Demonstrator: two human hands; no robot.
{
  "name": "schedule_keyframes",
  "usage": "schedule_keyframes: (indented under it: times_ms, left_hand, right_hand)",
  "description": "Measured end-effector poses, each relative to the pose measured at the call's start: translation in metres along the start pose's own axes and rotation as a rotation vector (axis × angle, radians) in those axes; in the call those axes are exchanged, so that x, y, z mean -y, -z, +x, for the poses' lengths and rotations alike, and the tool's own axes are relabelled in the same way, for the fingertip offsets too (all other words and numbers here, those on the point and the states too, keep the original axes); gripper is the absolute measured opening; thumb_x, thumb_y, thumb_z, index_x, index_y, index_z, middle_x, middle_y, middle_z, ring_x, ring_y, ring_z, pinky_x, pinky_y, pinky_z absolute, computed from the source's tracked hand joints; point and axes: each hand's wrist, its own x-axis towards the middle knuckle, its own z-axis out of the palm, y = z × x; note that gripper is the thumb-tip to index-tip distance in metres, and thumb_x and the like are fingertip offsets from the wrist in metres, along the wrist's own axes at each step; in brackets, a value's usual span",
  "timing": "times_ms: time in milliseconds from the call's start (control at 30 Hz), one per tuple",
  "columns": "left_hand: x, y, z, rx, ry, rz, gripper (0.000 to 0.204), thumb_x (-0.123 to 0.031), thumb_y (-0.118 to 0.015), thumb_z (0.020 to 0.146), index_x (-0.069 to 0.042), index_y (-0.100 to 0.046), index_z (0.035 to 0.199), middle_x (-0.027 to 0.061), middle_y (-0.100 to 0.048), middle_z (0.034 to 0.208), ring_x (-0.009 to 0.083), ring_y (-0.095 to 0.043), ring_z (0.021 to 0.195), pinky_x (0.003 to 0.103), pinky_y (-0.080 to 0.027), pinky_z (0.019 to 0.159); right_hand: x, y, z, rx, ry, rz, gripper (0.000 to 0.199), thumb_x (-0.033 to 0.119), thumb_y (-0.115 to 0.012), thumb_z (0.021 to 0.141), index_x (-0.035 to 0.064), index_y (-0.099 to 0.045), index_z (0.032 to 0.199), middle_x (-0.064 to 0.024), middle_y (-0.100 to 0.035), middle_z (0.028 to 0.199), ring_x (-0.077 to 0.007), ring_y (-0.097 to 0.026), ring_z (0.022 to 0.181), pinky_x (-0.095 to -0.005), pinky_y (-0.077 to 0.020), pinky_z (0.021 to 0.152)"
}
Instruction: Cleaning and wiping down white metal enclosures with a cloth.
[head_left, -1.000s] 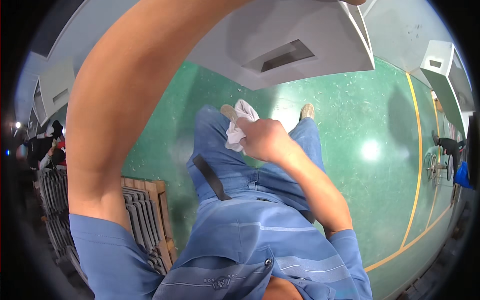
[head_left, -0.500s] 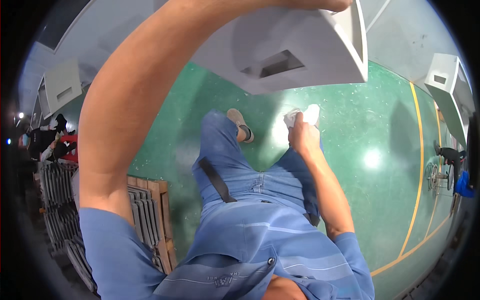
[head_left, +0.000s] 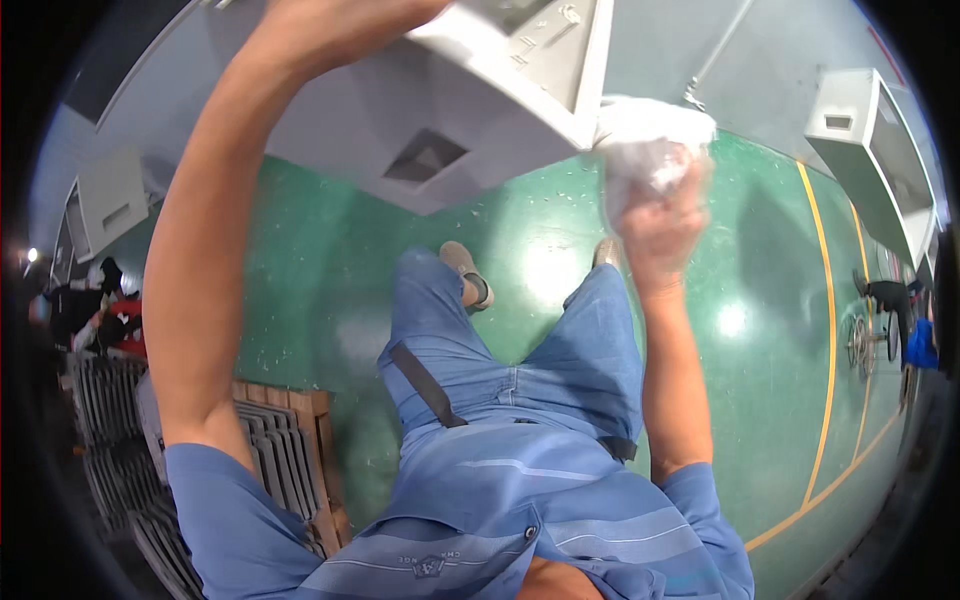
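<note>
A light grey sheet-metal casing (head_left: 340, 130), box-shaped with a rectangular cut-out in its near face, is tilted above the floor at the top of the view. My left hand (head_left: 365, 15) is closed on its upper edge, its fingers partly cut off by the picture's border. To the right, my right hand (head_left: 660, 220) is wrapped round a crumpled white cloth (head_left: 655, 135). Motion smears this hand and the cloth. The cloth is beside the casing's right corner, and I cannot tell whether they touch.
Similar grey casings stand off at the left (head_left: 110, 200) and right (head_left: 850, 110). Stacked grey metal parts (head_left: 280, 450) lie on a wooden pallet (head_left: 318, 440) by my left elbow. Yellow lines (head_left: 830, 330) mark the green floor (head_left: 480, 225). Other people are at both far sides.
The casing has shifted left and turned, together with my left hand. My right hand has lifted the white cloth from near my right knee up to the casing's right corner.
</note>
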Motion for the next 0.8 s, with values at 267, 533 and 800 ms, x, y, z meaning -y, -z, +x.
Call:
schedule_keyframes:
  times_ms: [267,533,800]
  left_hand:
    - [0.067,-0.022,-0.017,-0.025,0.074,0.238,0.072,-0.057,-0.045,0.095,0.006,-0.050,0.061,0.0176,-0.040,0.053,0.0311,-0.040,0.052,0.044,-0.032,0.055]
    - [0.067,-0.028,-0.064,-0.316,-0.088,-0.050,0.037,-0.032,-0.057,0.098,0.001,-0.052,0.082,0.0106,-0.045,0.072,0.0209,-0.040,0.063,0.033,-0.035,0.060]
    - [-0.045,-0.207,-0.126,0.456,0.119,-1.022,0.028,-0.027,-0.062,0.092,-0.001,-0.065,0.104,0.0049,-0.063,0.091,0.0130,-0.058,0.084,0.027,-0.046,0.077]
  right_hand:
    - [-0.064,0.041,-0.027,-0.011,-0.904,1.355,0.030,0.020,-0.049,0.096,0.0011,-0.055,0.119,-0.0092,-0.064,0.093,-0.0185,-0.063,0.072,-0.0317,-0.0514,0.059]
    - [-0.049,0.005,-0.163,0.209,-1.343,1.502,0.066,-0.004,-0.049,0.071,-0.0024,-0.042,0.137,-0.0151,-0.057,0.129,-0.0259,-0.061,0.115,-0.0355,-0.0545,0.092]
    - [-0.049,0.046,-0.116,0.292,-1.128,1.244,0.068,-0.002,-0.050,0.068,0.0008,-0.044,0.135,-0.0113,-0.056,0.121,-0.0204,-0.058,0.108,-0.0317,-0.0487,0.091]
